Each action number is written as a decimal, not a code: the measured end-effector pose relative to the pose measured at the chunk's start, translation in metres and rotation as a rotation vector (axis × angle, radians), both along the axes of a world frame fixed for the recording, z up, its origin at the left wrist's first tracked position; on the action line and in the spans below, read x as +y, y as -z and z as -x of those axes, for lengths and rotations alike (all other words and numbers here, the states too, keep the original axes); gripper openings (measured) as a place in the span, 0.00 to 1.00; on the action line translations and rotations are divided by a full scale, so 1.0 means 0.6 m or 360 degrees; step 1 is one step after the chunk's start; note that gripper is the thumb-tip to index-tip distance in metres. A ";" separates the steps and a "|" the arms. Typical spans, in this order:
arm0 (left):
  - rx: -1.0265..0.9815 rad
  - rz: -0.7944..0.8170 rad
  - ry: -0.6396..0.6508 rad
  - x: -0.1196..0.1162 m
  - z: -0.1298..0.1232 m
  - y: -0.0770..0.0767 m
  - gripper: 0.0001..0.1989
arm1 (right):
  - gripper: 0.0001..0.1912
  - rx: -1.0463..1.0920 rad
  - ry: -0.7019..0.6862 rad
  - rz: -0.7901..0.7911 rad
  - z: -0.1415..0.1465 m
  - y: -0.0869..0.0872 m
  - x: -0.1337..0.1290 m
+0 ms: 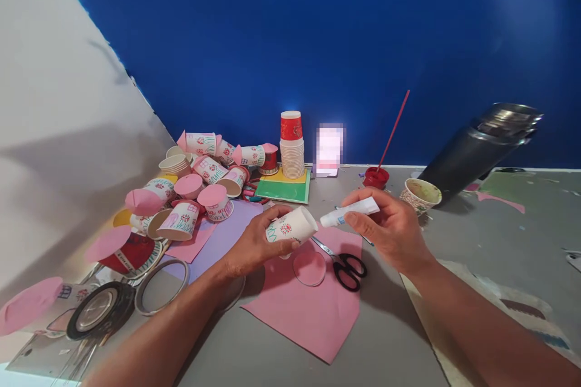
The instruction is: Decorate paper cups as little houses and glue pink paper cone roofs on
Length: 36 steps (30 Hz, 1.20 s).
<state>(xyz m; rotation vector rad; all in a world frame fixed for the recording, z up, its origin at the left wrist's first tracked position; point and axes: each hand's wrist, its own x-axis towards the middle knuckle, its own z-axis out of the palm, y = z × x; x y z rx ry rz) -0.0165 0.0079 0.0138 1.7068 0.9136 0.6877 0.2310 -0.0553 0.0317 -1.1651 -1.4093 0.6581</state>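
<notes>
My left hand (pixel 254 245) is wrapped round a white paper cup (pixel 293 227) with red and green drawings, tilted so its end faces right. In my right hand (pixel 393 230) is a small white glue tube (pixel 349 213), pinched between thumb and fingers. The tube's tip points left, close to the cup's end; whether they touch I cannot tell. Beneath both hands lies a pink paper sheet (pixel 313 320). Black-handled scissors (pixel 347 269) rest on it, beside a thin ring outline (pixel 309 269).
Several decorated cups with pink paper tops (pixel 213 196) crowd the left. A cup stack (pixel 293 157) stands on a green-and-yellow board (pixel 284 187) at the back. A dark thermos (pixel 472 151), a patterned cup (pixel 420 196) and a red pot (pixel 376 178) with a stick stand right.
</notes>
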 end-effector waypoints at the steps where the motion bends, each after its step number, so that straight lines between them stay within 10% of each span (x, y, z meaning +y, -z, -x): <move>1: 0.0019 -0.0030 -0.0006 -0.003 -0.001 -0.002 0.27 | 0.10 -0.0045 0.0003 -0.0029 0.003 0.000 -0.003; 16: 0.0042 -0.0426 0.0255 -0.020 -0.006 -0.001 0.28 | 0.11 -0.0190 0.0071 0.0051 0.011 -0.011 0.002; 27: -0.0071 -0.0445 -0.0087 -0.014 -0.004 0.002 0.27 | 0.13 -0.0126 0.0040 0.0160 0.018 -0.011 -0.005; 36: 0.0077 -0.0681 0.0033 -0.018 -0.005 0.012 0.25 | 0.13 0.0030 -0.0001 0.0098 0.026 0.004 -0.010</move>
